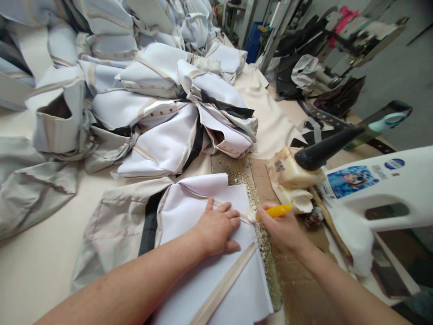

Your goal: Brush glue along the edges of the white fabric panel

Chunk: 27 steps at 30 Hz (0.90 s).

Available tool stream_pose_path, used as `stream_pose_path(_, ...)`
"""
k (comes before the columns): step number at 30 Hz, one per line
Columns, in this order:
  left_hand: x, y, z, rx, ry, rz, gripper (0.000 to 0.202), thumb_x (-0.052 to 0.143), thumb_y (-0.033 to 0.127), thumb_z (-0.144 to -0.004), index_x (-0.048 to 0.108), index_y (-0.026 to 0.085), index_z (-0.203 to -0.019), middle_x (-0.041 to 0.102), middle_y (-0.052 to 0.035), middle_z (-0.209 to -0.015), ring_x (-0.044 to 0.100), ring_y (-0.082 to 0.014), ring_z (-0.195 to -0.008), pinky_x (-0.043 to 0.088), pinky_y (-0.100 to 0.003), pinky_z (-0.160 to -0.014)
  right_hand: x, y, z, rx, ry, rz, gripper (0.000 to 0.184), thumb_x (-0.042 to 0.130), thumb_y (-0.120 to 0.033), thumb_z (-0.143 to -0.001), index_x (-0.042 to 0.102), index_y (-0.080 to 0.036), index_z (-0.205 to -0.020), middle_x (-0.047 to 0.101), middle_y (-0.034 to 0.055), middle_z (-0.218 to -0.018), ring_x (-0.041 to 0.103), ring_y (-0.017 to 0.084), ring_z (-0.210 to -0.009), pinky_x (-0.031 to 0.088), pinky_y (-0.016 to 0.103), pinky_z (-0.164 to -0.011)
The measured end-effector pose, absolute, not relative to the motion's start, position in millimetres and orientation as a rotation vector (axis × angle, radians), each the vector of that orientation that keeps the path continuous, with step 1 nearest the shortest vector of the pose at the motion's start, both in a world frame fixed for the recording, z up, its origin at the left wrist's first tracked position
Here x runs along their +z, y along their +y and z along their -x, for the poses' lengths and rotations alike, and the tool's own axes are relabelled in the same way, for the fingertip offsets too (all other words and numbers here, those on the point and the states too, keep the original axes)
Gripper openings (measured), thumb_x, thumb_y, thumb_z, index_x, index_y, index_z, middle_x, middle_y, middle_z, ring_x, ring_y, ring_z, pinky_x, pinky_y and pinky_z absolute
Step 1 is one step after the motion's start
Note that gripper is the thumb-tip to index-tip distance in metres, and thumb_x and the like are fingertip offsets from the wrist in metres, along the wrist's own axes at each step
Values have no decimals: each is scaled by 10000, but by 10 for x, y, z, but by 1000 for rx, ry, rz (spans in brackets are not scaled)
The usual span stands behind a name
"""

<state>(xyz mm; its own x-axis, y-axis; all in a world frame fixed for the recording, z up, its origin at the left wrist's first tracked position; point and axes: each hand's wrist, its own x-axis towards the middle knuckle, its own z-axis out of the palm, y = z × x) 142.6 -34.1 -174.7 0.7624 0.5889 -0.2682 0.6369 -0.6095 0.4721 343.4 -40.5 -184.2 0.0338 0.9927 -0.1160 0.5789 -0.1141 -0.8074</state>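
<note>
A: Fabric piece (pixel 206 271), white with a beige strip and a black band, lies flat at lower centre of the frame on the tabletop (pixel 34 266).
B: Left hand (pixel 218 228)?
A: Palm down on the fabric piece, fingers (pixel 230 214) spread and released, pressing it flat. Grasping nothing.
B: Right hand (pixel 282 228)?
A: Just right of the fabric edge, fingers clenched around a yellow tool (pixel 275 211). Its tip points left and meets the fabric edge near the beige strip. Can't tell what the tip is, it's blurred.
B: What's under it?
A: Glue-crusted board (pixel 267 253) along the fabric's right edge.
B: Surroundings?
A: Pile of sewn covers (pixel 162 99), white and beige, fills the upper left and centre. Crusted pot (pixel 292 176) with a black handle (pixel 326 149) sits right of centre, near the right hand. White plastic jug (pixel 382 189) with a blue label at the right edge.
</note>
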Motion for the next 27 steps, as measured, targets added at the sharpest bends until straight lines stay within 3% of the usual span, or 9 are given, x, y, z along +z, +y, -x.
stream_pose_path(8,-1764,-341,-1425,-112,922,-2392,536,632,537,-735,522,264,-1182,498,-58,-1327,332,-315,-1287,134,-668,-1017,-1983,282,-3291,732,-1494,1733,228,447,-346,-747,546,-187,-618,560,3,-582,536,160,-605,410,263,-620)
stream_pose_path(14,-1779,-340,-1426,-113,904,-2387,546,640,532,-728,514,260,-1184,496,-45,-1330,325,-311,-1291,121,-680,-1010,-1860,-270,-3441,1005,-1441,1835,211,492,-335,-719,528,-189,-571,503,-24,-495,491,149,-511,376,253,-505)
stream_pose_path(17,-1787,-345,-1428,-94,910,-2388,534,630,533,-738,513,265,-1184,502,-46,-1325,327,-306,-1289,121,-671,-1016,-1795,-509,-3502,1076,-1469,1791,210,505,-344,-740,550,-186,-609,532,-22,-543,508,149,-539,394,254,-534)
stream_pose_path(27,-1776,-347,-1439,-170,919,-2457,541,602,549,-750,510,276,-1208,474,-54,-1349,313,-310,-1298,130,-643,-1028,-1887,-529,-3498,835,-1537,1706,246,465,-368,-811,565,-193,-671,579,8,-647,542,170,-654,420,278,-651)
